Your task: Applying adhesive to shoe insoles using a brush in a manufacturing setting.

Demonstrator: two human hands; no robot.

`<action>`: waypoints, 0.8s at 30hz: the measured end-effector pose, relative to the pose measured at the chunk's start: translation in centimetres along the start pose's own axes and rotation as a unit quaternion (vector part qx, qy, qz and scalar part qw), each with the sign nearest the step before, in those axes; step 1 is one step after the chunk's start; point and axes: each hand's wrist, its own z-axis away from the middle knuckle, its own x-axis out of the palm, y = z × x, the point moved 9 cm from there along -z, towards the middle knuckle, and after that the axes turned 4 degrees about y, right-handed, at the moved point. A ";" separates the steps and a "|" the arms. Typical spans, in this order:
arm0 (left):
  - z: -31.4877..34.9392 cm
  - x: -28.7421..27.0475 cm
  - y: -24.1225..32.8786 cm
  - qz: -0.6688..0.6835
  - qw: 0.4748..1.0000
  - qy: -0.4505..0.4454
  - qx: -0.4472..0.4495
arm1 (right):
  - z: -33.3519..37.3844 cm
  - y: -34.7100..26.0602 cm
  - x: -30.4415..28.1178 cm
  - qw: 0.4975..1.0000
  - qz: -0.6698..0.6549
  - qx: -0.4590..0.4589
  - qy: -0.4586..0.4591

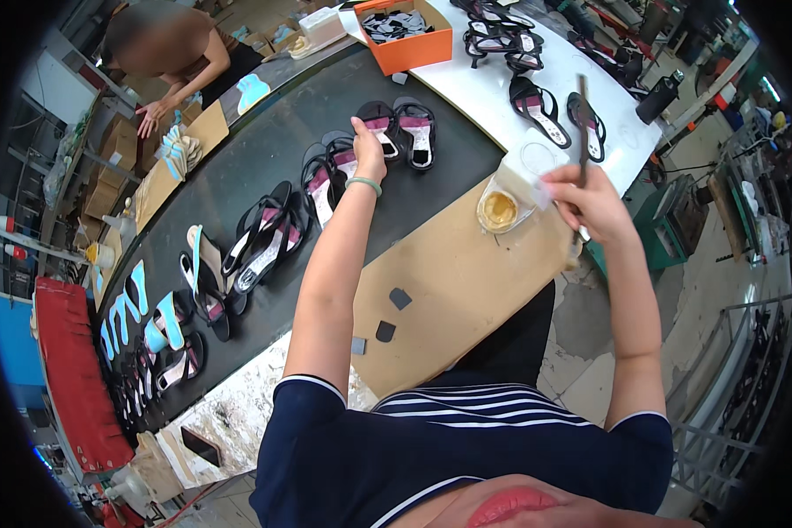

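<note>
My left hand (370, 155) reaches over the dark belt, its fingers closed at the edge of a black strappy sandal (381, 126) with a purple and white insole. Its mate (419, 132) lies just to the right. In my right hand (597, 204) is a long thin brush (583, 132), upright with its bristle end low. The fingertips of that hand are at the translucent lid (530, 176) of a plastic tub. Yellowish glue (500, 209) shows inside the tub, which stands on a brown board (466, 273).
More sandals (268, 236) and blue-topped soles (169, 319) line the belt to the left. An orange box (405, 48) of small parts and finished sandals (541, 110) sit on the white table. Small grey pieces (385, 332) lie on the board. Another person (172, 53) works across the belt.
</note>
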 end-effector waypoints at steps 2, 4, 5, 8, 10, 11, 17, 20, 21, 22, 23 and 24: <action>0.0 -0.9 0.2 -0.155 0.981 0.080 0.085 | 1.9 -0.1 -3.5 0.999 0.042 -0.001 0.019; -0.8 -1.8 0.0 -0.094 0.990 0.054 0.090 | 3.3 -0.3 -6.3 0.994 0.070 0.003 0.086; -0.4 -1.6 0.2 -0.067 0.992 0.052 0.093 | 3.5 0.4 -8.8 0.988 0.094 -0.021 0.118; 2.7 -0.4 1.0 -0.091 0.993 0.064 0.044 | 4.1 2.5 -14.0 0.987 0.073 -0.009 0.140; 1.7 -1.3 1.0 -0.141 0.985 0.085 0.059 | 3.7 2.6 -15.8 0.973 0.137 -0.014 0.186; 1.0 -1.7 1.1 -0.190 0.974 0.100 0.073 | 3.3 3.0 -15.7 0.974 0.136 -0.014 0.181; -1.7 -2.3 -1.2 -0.019 0.999 -0.040 0.018 | 1.7 2.5 -11.4 0.979 0.110 -0.023 0.168; 4.7 1.5 4.6 -0.445 0.866 0.040 0.224 | 2.3 2.4 -13.4 0.966 0.150 -0.027 0.208; 5.7 2.0 6.5 -0.489 0.806 0.084 0.322 | 2.3 2.2 -14.1 0.954 0.188 -0.044 0.229; 6.6 3.3 7.2 -0.545 0.747 0.091 0.370 | 2.3 2.1 -14.6 0.946 0.214 -0.060 0.237; 7.4 5.1 7.8 -0.596 0.681 0.096 0.414 | 2.3 2.3 -14.6 0.946 0.216 -0.061 0.236; 7.5 6.3 8.1 -0.621 0.644 0.099 0.435 | 2.4 1.4 -13.8 0.933 0.251 -0.108 0.233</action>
